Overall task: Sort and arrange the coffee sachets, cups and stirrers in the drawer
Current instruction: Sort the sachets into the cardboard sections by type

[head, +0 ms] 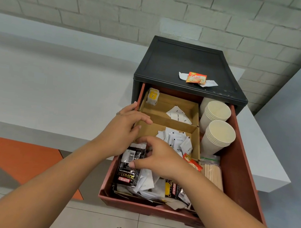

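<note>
in the rust-red plastic drawer (237, 173), the right hand (161, 159) pinches a glossy black sachet (128, 170) at front-left. the left hand (122, 129) rests on the cardboard divider (171, 121); i cannot tell if it grasps anything. round paper cups (217, 140) are stacked at the right, with flat wooden stirrers (212, 174) just in front of them.

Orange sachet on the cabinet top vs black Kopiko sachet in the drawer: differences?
Shape: the orange sachet is squarish, the black Kopiko sachet longer. Place: orange sachet lies on white packets atop the black cabinet; Kopiko sachet in the front heap of the red drawer. Contact: orange untouched; the right hand grips the Kopiko. Both are printed sachets.
</note>
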`<state>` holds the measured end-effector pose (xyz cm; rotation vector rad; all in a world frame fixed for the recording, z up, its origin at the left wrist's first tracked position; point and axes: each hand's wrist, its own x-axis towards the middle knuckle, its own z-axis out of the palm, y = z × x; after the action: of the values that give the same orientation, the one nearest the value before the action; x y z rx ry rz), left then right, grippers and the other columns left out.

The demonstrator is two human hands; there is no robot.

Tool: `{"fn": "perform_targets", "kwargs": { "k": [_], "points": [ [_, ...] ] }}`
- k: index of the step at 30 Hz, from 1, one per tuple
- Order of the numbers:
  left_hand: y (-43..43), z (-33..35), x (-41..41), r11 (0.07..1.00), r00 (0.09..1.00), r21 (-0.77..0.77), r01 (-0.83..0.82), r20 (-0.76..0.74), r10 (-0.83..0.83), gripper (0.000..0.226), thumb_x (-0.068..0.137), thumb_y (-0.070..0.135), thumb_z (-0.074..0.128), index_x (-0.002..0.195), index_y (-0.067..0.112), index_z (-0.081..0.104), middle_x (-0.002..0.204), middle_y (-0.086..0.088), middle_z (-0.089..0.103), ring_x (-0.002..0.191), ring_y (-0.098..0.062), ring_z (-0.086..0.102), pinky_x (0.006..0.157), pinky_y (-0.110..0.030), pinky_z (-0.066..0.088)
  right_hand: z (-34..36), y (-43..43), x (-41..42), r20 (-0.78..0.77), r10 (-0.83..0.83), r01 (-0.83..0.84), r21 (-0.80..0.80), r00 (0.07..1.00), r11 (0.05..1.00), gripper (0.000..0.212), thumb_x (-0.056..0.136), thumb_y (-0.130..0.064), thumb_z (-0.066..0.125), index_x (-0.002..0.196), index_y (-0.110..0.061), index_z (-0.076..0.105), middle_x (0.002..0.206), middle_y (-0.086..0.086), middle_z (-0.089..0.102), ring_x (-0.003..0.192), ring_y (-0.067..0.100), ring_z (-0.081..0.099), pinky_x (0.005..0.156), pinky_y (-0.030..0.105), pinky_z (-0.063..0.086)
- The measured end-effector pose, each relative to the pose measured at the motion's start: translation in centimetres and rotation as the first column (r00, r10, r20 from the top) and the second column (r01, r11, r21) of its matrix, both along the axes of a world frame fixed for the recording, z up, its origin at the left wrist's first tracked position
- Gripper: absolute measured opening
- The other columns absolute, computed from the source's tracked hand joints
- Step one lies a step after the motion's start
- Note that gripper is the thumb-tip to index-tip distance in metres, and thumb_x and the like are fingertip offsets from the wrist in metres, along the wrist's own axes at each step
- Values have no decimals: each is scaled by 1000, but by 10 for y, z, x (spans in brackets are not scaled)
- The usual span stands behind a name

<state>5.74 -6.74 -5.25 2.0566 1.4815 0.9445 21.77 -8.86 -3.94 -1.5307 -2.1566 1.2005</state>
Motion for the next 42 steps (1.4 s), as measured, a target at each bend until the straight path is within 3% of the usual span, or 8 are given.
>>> {"fn": "perform_targets", "kwargs": {
  "k": [4,14,19,26,30,33,38,42],
  "points": [
    [1,0,1,1000,1000,-8,1,0,-1,39,96,0,50,108,36,62,124,24,55,147,-4,17,111,-14,14,1,-1,1,-20,-2,1,-63,1000,998,75,76,-33,81,141,-24,44,122,-8,44,107,12,52,89,24,40],
    [0,-1,0,1000,1000,-5,7,17,-7,40,96,0,51,108,36,62,124,26,54,146,-3,16,114,-21,17,0,-14,-13,36,92,-92,-3,995,996,66,77,-31,80,130,-15,45,129,1,54,114,16,53,95,34,45],
    [-1,1,1,1000,1000,-14,2,31,-2,39,96,-1,50,109,33,64,125,24,55,147,-4,16,117,-25,16,-3,-18,-18,74,142,-145,37,987,989,60,77,-27,78,124,-16,42,109,-3,50,92,12,49,62,17,36],
    [-3,1,2,1000,999,-27,-13,41,14,38,96,-3,49,112,26,67,124,21,58,148,-5,16,120,-31,18,-19,-28,-30,68,91,-99,123,994,987,71,66,-25,85,125,-16,46,120,4,48,108,19,51,91,34,47],
    [-2,1,2,1000,1000,-21,-8,25,9,40,96,-3,48,110,29,67,127,18,59,148,-4,14,110,-6,13,-17,-25,-25,-28,69,-67,74,997,995,65,68,-15,84,123,-17,51,120,-1,57,104,11,52,84,22,43],
    [0,0,0,1000,1000,-20,-6,17,6,40,96,-3,48,110,30,67,125,19,60,147,-2,15,98,5,8,-8,-19,-15,-49,55,-54,17,997,998,66,71,-17,84,127,-19,51,126,-2,56,112,13,53,92,24,44],
    [1,1,-3,999,998,-27,25,51,-23,29,100,12,51,113,34,64,117,23,60,145,2,18,109,-11,17,13,-10,18,-272,-38,12,-95,961,995,56,72,-13,84,115,-30,53,110,-6,63,95,5,63,82,22,54],
    [-3,14,3,996,966,48,-71,252,57,21,103,27,49,113,37,64,123,25,61,129,6,45,107,-18,36,25,0,43,-440,-138,115,-78,887,990,55,70,-8,85,115,-22,57,105,0,68,97,9,66,86,27,54]
  ]
}}
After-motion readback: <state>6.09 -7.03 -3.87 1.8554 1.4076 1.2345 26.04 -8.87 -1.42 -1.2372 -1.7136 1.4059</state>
